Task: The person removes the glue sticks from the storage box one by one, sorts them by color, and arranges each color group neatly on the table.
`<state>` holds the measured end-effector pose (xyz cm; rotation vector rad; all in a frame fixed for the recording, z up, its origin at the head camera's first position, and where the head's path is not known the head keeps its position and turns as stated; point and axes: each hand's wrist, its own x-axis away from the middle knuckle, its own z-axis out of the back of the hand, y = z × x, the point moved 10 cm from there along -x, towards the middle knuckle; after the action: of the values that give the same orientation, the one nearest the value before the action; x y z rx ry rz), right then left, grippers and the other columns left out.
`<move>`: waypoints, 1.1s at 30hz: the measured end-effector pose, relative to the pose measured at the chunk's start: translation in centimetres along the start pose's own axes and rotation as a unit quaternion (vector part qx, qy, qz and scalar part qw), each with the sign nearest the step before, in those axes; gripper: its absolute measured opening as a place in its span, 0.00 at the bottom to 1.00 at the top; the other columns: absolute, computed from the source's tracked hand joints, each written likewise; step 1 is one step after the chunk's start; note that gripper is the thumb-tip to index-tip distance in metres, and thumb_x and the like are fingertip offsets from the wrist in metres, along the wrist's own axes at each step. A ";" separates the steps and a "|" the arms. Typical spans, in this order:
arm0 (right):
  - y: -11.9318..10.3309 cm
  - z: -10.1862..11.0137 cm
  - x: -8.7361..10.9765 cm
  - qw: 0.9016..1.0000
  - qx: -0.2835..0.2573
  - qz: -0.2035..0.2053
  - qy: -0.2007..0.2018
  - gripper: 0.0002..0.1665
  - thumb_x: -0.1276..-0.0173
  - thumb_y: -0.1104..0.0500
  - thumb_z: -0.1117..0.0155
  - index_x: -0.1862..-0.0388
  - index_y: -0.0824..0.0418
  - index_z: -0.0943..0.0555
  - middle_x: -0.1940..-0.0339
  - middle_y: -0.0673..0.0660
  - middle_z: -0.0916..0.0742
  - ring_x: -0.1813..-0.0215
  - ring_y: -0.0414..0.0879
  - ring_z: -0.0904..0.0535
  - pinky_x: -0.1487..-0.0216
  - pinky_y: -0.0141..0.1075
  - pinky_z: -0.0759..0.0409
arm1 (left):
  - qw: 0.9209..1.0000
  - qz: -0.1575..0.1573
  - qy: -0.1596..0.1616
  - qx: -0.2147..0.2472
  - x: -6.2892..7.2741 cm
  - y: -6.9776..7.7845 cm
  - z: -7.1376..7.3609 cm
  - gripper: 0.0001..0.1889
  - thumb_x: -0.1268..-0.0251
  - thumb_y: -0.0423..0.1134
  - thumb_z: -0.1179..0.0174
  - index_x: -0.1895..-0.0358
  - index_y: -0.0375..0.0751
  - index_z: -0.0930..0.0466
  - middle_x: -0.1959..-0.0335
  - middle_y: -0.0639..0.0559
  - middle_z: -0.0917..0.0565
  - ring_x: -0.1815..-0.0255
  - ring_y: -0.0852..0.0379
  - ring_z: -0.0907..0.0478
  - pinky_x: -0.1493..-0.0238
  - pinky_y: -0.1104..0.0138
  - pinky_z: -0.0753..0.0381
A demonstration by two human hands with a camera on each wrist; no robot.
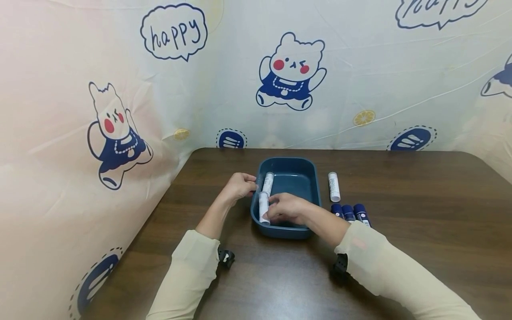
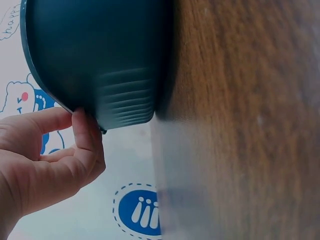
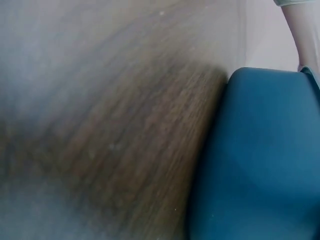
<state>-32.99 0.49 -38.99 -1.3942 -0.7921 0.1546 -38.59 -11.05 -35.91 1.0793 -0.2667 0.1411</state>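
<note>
A dark blue plastic bin (image 1: 294,233) sits on the table. Inside, along its left wall, lie two white cylindrical tubes with printed labels, a far tube (image 1: 268,182) and a near tube (image 1: 263,202), end to end. My right hand (image 1: 289,208) reaches over the right wall into the bin, thumb and fingers gripping the near white tube. Fingertips of my left hand (image 1: 240,186) pinch the left rim; in the left wrist view, thumb and index finger hold the bin's edge (image 2: 37,72). The right wrist view shows only the bin's outer wall (image 3: 260,150), with the right hand out of sight.
Right of the bin a similar white tube (image 1: 334,186) lies on the brown wooden table (image 1: 420,213). Three dark-blue-capped tubes (image 1: 348,211) lie side by side nearer, partly hidden by the right forearm. A printed cloth (image 1: 344,66) hangs behind the table and on its left.
</note>
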 end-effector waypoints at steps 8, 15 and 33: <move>-0.4 -0.1 0.1 0.996 -0.086 0.015 -0.029 0.41 0.40 0.72 0.45 0.31 0.69 0.51 0.46 0.68 0.26 0.55 0.50 0.23 0.43 0.44 0.28 | 1.000 -0.005 -0.001 -0.001 0.0 0.1 0.0 0.15 0.36 0.32 0.46 0.46 0.34 0.26 0.50 0.39 0.25 0.55 0.45 0.23 0.46 0.56 0.27; -1.2 -0.1 0.6 0.989 -0.139 0.043 -0.037 0.38 0.37 0.71 0.46 0.31 0.68 0.50 0.43 0.69 0.28 0.52 0.51 0.24 0.40 0.47 0.32 | 1.000 -0.008 -0.002 0.002 0.1 0.2 0.0 0.16 0.36 0.32 0.46 0.46 0.33 0.27 0.49 0.39 0.25 0.55 0.45 0.23 0.47 0.56 0.26; -2.5 0.1 1.4 0.977 -0.184 0.089 -0.056 0.38 0.34 0.72 0.50 0.29 0.66 0.53 0.42 0.67 0.29 0.52 0.49 0.25 0.37 0.48 0.36 | 1.000 -0.007 0.007 -0.004 0.1 0.2 0.0 0.15 0.35 0.33 0.46 0.46 0.34 0.26 0.48 0.39 0.25 0.56 0.46 0.24 0.49 0.58 0.24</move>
<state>-32.84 0.81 -36.14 -1.8220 -0.8158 0.2360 -38.53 -10.97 -35.72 1.0714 -0.2469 0.1348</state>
